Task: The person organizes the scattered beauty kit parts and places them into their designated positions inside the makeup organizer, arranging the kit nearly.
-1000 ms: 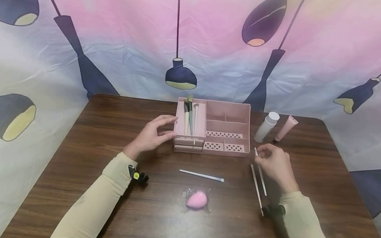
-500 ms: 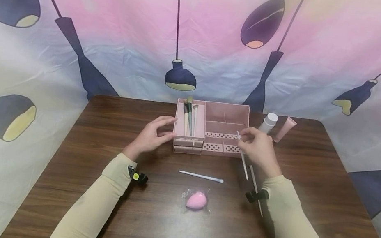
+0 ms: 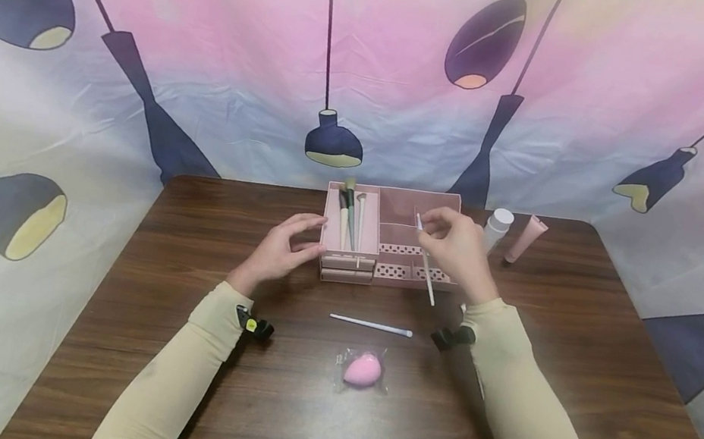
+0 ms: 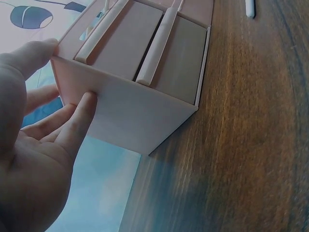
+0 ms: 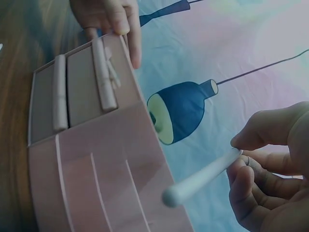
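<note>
A pink makeup organizer [image 3: 399, 202] with two small drawers on its left stands at the back of the table. My left hand [image 3: 278, 250] rests its fingertips against the organizer's left side; in the left wrist view the fingers are extended along that side wall [image 4: 130, 108]. My right hand [image 3: 461, 248] pinches a slim white makeup brush [image 3: 428, 281] above the organizer's right compartments. In the right wrist view the brush handle [image 5: 200, 179] points out from between thumb and fingers. Several makeup brushes [image 3: 353, 223] lie in the organizer's top left tray.
Another makeup brush [image 3: 371, 325] lies on the wooden table [image 3: 171, 314], with a wrapped pink sponge [image 3: 363, 369] nearer me. One more brush lies mostly hidden under my right forearm. A white bottle [image 3: 498, 226] and a pink tube [image 3: 527, 239] stand right of the organizer.
My right hand has carried the slim brush leftward, from beside the bottle to over the organizer's right compartments. My left hand has stayed at the organizer's left side.
</note>
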The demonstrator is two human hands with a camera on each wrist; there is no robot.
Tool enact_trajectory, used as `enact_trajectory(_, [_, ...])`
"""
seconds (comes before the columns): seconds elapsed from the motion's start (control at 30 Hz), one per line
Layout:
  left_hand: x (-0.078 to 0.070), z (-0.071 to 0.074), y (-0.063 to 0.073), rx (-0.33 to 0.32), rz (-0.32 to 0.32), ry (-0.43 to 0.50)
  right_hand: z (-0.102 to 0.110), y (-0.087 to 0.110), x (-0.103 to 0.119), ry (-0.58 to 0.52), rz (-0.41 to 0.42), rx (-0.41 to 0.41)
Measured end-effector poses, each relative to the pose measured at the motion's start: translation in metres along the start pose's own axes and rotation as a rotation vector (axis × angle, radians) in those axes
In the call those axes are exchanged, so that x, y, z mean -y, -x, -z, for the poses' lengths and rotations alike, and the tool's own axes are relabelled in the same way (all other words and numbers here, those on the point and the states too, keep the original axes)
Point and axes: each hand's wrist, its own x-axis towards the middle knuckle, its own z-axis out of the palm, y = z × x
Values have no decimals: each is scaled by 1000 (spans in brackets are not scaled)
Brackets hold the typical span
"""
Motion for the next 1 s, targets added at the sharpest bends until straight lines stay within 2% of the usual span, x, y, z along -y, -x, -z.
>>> enact_trajectory(0.33, [3,1,0,17,7,46,-12,-21,20,-19,6,-14])
enact_trajectory(0.57, [30,-1,-4,0,3,36,-19,-35,31,-52,-11,17])
enact_trajectory(0.67, [34,0,-5,-7,0,32,-20,-42,34,-70,-20,26])
enact_trajectory(0.77, [36,0,-4,-9,-9,34,-21,-47,36,-62,-23,29])
enact_trajectory(0.8, [32,0,-4,-6,-4,39,-22,-48,36,-58,-26,29])
enact_trajectory(0.93, [31,0,-4,-4,-7,44,-25,-52,40,-53,-23,26])
enact_trajectory(1.0, [24,1,-3,-2,1,52,-28,-55,42,-56,-13,25])
